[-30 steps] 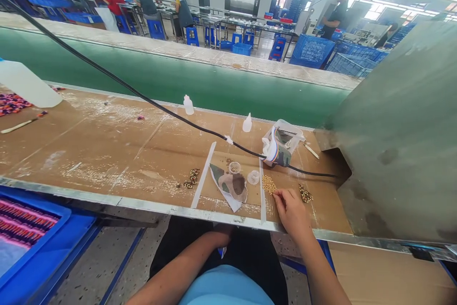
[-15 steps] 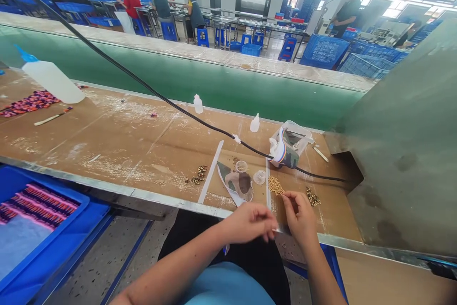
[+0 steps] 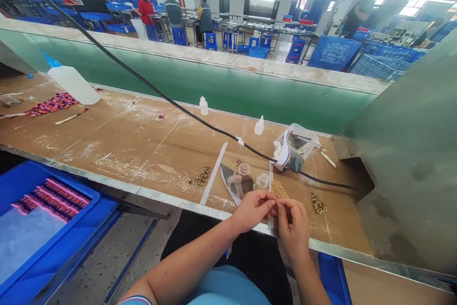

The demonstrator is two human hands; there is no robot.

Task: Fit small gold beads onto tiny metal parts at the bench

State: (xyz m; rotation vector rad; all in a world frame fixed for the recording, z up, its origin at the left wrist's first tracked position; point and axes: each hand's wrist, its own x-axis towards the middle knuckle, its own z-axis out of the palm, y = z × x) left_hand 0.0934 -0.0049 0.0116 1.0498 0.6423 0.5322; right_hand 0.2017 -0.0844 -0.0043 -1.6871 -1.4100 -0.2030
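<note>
The pinched fingers of the left hand and right hand nearly meet, gripping something too small to make out, just below a heap of small round gold beads. A clear plastic cup sits left of the heap; speckled leopard-pattern pieces lie right of it on the cardboard-topped counter.

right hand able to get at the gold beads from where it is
Probably yes: the right hand sits just below the gold beads, with nothing lying between them. The left hand is beside it, not covering the pile.
</note>
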